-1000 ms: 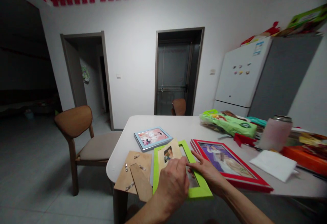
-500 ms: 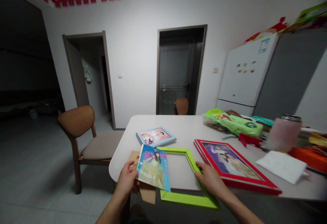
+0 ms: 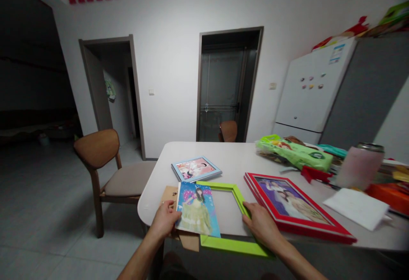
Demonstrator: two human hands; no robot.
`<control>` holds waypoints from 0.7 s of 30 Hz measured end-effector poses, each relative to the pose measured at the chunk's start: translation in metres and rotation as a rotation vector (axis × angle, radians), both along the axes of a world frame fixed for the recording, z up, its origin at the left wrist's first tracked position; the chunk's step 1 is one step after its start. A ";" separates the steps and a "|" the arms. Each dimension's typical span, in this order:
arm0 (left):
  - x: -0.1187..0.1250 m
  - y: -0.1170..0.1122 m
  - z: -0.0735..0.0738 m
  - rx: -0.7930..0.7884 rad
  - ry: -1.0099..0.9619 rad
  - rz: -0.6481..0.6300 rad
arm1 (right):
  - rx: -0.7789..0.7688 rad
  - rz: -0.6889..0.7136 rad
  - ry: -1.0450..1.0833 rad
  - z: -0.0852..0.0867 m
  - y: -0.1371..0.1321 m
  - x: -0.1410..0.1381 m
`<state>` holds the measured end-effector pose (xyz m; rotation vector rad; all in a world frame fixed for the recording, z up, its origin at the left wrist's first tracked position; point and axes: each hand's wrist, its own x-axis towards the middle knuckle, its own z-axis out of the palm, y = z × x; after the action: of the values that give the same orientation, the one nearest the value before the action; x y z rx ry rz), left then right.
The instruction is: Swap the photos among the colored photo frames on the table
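Head view: left hand (image 3: 165,219) pinches photo (image 3: 198,212), right hand (image 3: 261,223) grips green frame (image 3: 234,246).

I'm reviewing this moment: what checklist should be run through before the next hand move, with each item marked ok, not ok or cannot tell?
1. Left hand holding the loose photo by its edge: ok.
2. Right hand on the right side of the green frame: ok.
3. Green frame wholly over the table: not ok, its near rail juts past the edge.
4. Green frame's left side uncovered: not ok, the loose photo overlaps it.
5. Backing board fully in sight: not ok, partly covered.
6. Green frame's opening glazed: cannot tell.
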<state>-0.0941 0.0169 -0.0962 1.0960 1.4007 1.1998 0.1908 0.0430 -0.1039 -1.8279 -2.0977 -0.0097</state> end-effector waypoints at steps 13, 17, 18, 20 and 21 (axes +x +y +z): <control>0.019 -0.020 0.043 0.112 -0.342 -0.190 | 0.059 0.121 0.681 0.033 -0.023 -0.026; 0.052 -0.038 0.058 0.144 -0.705 -0.332 | -0.239 0.247 1.107 0.027 -0.027 -0.042; 0.063 -0.042 0.058 0.138 -0.791 -0.366 | -0.281 0.310 1.225 0.024 -0.028 -0.046; 0.083 -0.049 0.056 0.105 -0.913 -0.415 | -0.317 0.408 1.448 0.018 -0.030 -0.051; 0.092 -0.052 0.054 0.084 -0.959 -0.432 | -0.334 0.431 1.548 0.018 -0.032 -0.054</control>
<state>-0.0025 -0.0355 -0.0417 0.6542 0.3584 1.2073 0.1371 0.0113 -0.0857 -0.7784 -1.2069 1.3998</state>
